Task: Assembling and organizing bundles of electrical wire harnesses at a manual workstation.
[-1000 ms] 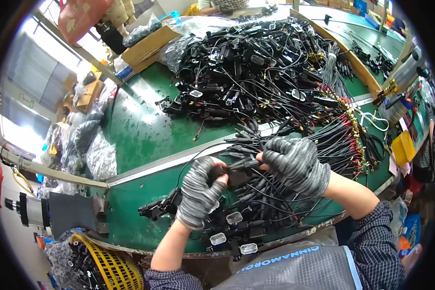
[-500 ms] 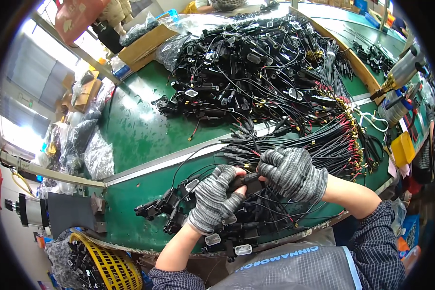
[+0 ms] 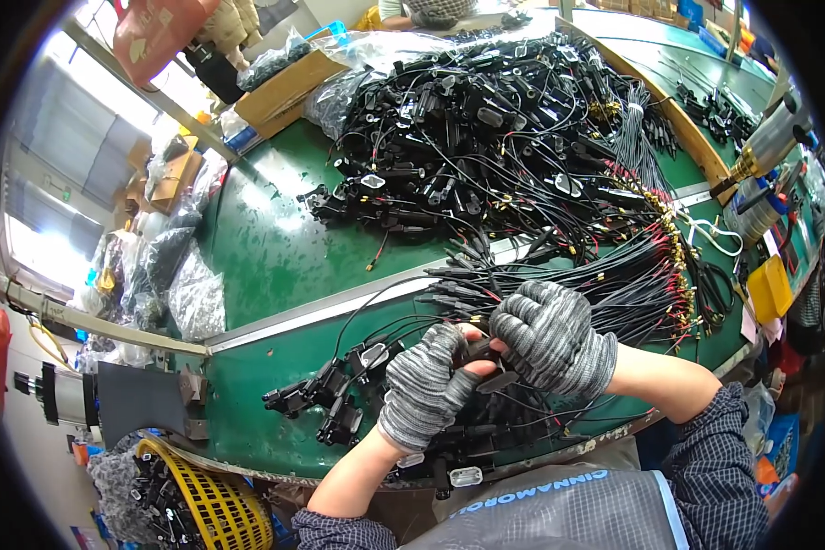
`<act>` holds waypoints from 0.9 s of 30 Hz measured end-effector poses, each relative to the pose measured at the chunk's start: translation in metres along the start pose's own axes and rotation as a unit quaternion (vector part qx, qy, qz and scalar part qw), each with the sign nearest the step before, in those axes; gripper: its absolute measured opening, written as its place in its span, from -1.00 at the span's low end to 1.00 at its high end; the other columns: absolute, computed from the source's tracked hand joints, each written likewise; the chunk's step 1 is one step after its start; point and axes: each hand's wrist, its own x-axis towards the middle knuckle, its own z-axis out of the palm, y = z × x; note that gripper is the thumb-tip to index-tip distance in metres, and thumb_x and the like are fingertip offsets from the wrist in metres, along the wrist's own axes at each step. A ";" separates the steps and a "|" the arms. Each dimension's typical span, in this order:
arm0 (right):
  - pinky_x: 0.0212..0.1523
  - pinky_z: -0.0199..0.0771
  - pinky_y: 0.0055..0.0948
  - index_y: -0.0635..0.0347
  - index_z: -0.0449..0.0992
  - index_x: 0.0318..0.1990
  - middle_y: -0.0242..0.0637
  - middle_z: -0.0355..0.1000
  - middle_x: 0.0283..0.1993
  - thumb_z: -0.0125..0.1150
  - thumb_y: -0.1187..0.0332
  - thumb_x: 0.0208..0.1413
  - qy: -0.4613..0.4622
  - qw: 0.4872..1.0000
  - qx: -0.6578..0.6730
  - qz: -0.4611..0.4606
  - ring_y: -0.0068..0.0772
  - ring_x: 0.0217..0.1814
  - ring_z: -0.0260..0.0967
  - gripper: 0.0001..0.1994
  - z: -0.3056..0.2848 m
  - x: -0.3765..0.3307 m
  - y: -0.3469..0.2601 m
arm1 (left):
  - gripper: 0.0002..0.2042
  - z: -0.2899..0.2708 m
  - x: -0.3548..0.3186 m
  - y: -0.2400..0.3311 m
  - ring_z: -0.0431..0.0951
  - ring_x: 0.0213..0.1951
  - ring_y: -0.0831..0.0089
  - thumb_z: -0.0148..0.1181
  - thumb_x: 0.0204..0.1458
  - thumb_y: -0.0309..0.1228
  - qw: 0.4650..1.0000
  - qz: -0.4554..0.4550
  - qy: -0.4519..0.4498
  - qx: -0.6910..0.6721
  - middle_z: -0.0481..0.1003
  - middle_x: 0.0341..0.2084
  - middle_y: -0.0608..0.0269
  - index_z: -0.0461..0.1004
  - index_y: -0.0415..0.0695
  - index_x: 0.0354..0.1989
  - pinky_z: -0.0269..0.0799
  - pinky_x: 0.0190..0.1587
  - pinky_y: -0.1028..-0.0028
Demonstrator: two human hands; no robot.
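A black plastic housing (image 3: 479, 349) is held between my two hands, close above the front of the green table; much of it is hidden by my fingers. My left hand (image 3: 427, 389), in a grey striped fingerless glove, closes thumb and fingers round its left side. From the right, my right hand (image 3: 555, 337), gloved alike, is curled with its fingertips pressed on the same part; whether it also pinches a cable end cannot be seen. Finished-looking black housings with clear windows (image 3: 466, 477) lie below my hands. Just beyond is a bundle of black cables (image 3: 605, 298) with red and brass-coloured ends.
A large heap of black housings and cables (image 3: 449, 137) covers the far table. A metal strip (image 3: 330, 308) crosses the green surface (image 3: 257, 234). A power driver (image 3: 765, 147) hangs at right near a yellow bin (image 3: 768, 287). A yellow basket (image 3: 213, 500) stands lower left.
Both hands have drawn closer together round the housing, the left moving slightly right. Less of the housing shows between them now. The whole view has shifted slightly.
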 end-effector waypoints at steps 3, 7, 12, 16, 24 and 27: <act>-0.47 0.32 -0.36 0.11 0.42 -0.45 -0.35 0.34 -0.45 0.18 0.23 -0.26 -0.029 0.999 -0.015 0.002 -0.28 -0.44 0.30 -0.79 -0.001 0.000 -0.003 | -0.85 -0.002 -0.001 0.003 0.47 -0.45 0.16 0.07 -0.03 -0.38 1.000 0.003 -0.005 0.000 0.44 -0.46 0.08 0.44 -0.16 -0.34 0.38 -0.42 0.35; -0.41 0.30 -0.32 0.10 0.41 -0.48 -0.36 0.33 -0.47 0.19 0.23 -0.27 0.020 1.000 -0.021 0.003 -0.27 -0.43 0.29 -0.80 -0.002 0.002 -0.006 | -0.86 0.000 -0.005 -0.005 0.47 -0.44 0.17 0.09 -0.05 -0.38 0.999 0.013 0.005 0.041 0.44 -0.47 0.09 0.44 -0.15 -0.35 0.38 -0.42 0.37; -0.33 0.29 -0.31 0.10 0.42 -0.46 -0.37 0.35 -0.45 0.16 0.20 -0.25 -0.041 0.999 -0.008 0.005 -0.28 -0.38 0.30 -0.79 -0.003 -0.001 -0.009 | -0.84 -0.003 -0.006 -0.005 0.48 -0.46 0.18 0.09 -0.05 -0.35 0.999 0.001 -0.040 -0.012 0.44 -0.48 0.10 0.44 -0.16 -0.36 0.38 -0.44 0.39; -0.25 0.28 -0.32 0.10 0.45 -0.42 -0.38 0.37 -0.44 0.12 0.16 -0.20 -0.076 0.997 -0.010 0.005 -0.32 -0.32 0.32 -0.76 -0.004 -0.004 -0.013 | -0.84 -0.005 -0.009 -0.005 0.48 -0.48 0.18 0.09 -0.05 -0.35 0.998 0.004 -0.049 -0.026 0.45 -0.49 0.11 0.45 -0.16 -0.36 0.38 -0.45 0.39; -0.22 0.26 -0.31 0.09 0.44 -0.42 -0.40 0.37 -0.47 0.09 0.14 -0.18 -0.070 0.997 0.015 -0.001 -0.34 -0.34 0.32 -0.76 0.003 -0.014 -0.017 | -0.84 -0.006 -0.015 -0.001 0.48 -0.48 0.20 0.08 -0.04 -0.33 0.996 -0.005 -0.085 -0.017 0.45 -0.49 0.13 0.45 -0.14 -0.37 0.38 -0.46 0.40; -0.22 0.25 -0.32 0.10 0.44 -0.43 -0.39 0.38 -0.47 0.09 0.14 -0.17 -0.080 0.997 0.010 0.007 -0.35 -0.34 0.32 -0.76 0.004 -0.016 -0.021 | -0.83 -0.007 -0.018 0.002 0.48 -0.48 0.21 0.07 -0.04 -0.31 0.994 -0.015 -0.101 -0.029 0.45 -0.49 0.14 0.46 -0.14 -0.37 0.38 -0.46 0.40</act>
